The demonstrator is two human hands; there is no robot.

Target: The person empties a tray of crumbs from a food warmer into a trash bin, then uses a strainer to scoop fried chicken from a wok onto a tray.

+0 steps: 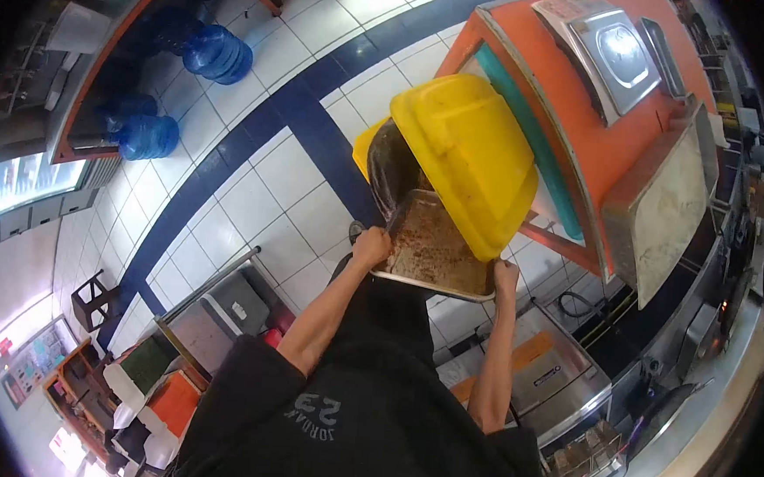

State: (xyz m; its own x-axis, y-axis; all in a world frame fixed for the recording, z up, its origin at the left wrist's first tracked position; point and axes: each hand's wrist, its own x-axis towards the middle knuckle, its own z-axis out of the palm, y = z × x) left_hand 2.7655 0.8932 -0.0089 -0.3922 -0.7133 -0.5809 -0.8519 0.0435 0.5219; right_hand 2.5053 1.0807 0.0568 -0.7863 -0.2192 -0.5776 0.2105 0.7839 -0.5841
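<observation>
A metal baking tray (438,246) with brown residue on its surface is held between my two hands. My left hand (373,247) grips its left edge, fingers closed round the rim. At the right corner, my right hand (506,277) is closed on the tray's edge, close to the yellow lid. The far end of the tray reaches into the opening of a bin lined with a dark bag (391,169). A yellow lid (466,147) stands tilted up over that opening and partly hides the bin.
An orange table (572,136) with a metal scale (612,56) stands right of the bin. Beyond it is a metal pan (664,203). Blue water jugs (218,54) are on the tiled floor at upper left. Steel equipment (557,380) is at lower right.
</observation>
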